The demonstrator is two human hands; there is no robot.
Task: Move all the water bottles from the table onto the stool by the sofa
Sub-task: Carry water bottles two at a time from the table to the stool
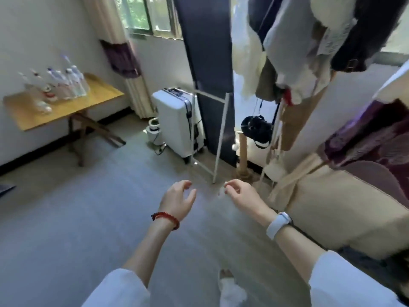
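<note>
Several clear water bottles (66,82) stand in a cluster on a wooden table (97,96) against the left wall, far from me. One more bottle (43,106) lies on its side near the table's front. My left hand (178,199) hangs over the floor, fingers loosely curled, holding nothing. My right hand (240,194) is beside it with fingers loosely bent, also holding nothing. No stool is in view.
A white suitcase (177,120) stands by a dark panel and a white frame (218,138). Clothes (298,52) hang at the upper right over a beige sofa (345,209). A small white appliance (153,129) sits on the floor by the curtain.
</note>
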